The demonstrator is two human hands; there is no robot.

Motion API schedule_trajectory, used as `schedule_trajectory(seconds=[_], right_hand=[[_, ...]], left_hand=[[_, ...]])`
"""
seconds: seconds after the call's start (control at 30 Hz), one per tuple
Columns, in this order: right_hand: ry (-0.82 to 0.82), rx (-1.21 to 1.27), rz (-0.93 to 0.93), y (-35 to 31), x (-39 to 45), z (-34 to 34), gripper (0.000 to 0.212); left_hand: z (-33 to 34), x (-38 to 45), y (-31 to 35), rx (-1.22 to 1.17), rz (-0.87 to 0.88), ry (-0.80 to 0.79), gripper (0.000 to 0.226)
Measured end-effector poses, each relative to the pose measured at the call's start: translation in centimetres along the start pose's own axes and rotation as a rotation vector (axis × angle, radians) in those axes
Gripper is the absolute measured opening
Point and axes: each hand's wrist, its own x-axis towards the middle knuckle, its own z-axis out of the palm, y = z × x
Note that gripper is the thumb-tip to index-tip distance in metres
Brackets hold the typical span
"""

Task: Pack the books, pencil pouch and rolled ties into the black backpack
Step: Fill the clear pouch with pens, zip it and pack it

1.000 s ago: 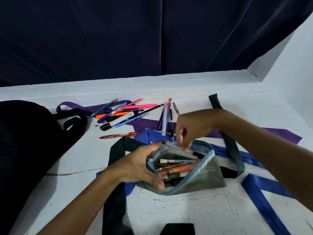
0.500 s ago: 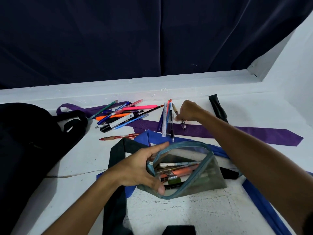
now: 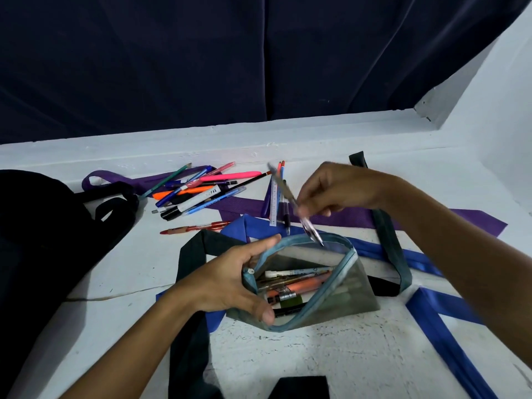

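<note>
The right hand pinches a pen between thumb and fingers, holding it slanted with its blurred lower tip just above the far rim of the open pencil pouch. This grip sits above and slightly beyond the pouch mouth. Below it, nearer the person, the left hand holds the pouch's left end, fingers curled over the far rim and the thumb pressing the near rim, so the zipped mouth stands wide. Inside the pouch lie several pens and markers, among them an orange one and a white one.

Just beyond the right grip a ruler and a few pens lie side by side on the white table. Further left of them is a loose heap of pens, with a pink one on top and a red one lying apart, nearer the pouch. Unrolled ties spread under and around the pouch: a purple tie beneath the right hand, a blue tie to the right, a dark green tie crossing both. The black backpack lies far left of both grips, its straps towards the pen heap. A dark curtain hangs behind the table.
</note>
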Motion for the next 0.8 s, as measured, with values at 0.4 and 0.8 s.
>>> schedule_trajectory(seconds=[0.4,0.8], right_hand=[[0.329,-0.162,0.236,1.4,3.9,-0.6,0.009],[0.217,-0.102,0.475,4.2,9.3,0.9,0.031]], left_hand=[[0.8,-0.6,0.8,0.016,-0.012,0.051,0.114],[0.7,-0.8,0.3,-0.008,-0.001,0.055,0.11]])
